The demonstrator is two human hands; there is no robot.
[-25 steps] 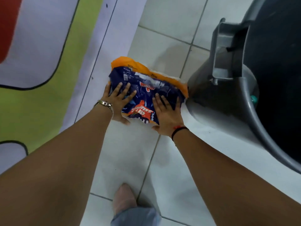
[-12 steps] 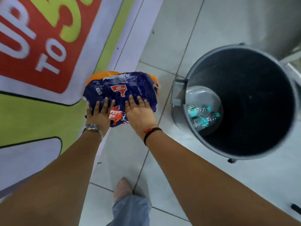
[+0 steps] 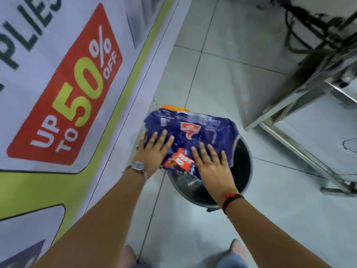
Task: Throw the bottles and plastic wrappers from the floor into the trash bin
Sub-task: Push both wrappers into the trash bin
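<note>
Over the trash bin (image 3: 248,167), both hands, left hand (image 3: 154,153) & right hand (image 3: 211,167), press fingers flat on top of the blue wrapper (image 3: 193,128), thumbs prob. gripping underneath, w/ it spread across the opening, likely so it drops inside.

A big printed banner (image 3: 63,97) is lying flat across the left of the tiled floor (image 3: 222,78), showing a red panel (image 3: 65,89) that reads "UP TO 50% OFF" in white and yellow-green. A metal frame (image 3: 301,105) is standing at the right, its legs resting on the tiles. Dark cables (image 3: 309,22) are trailing in a tangle behind it, blurred.
</note>
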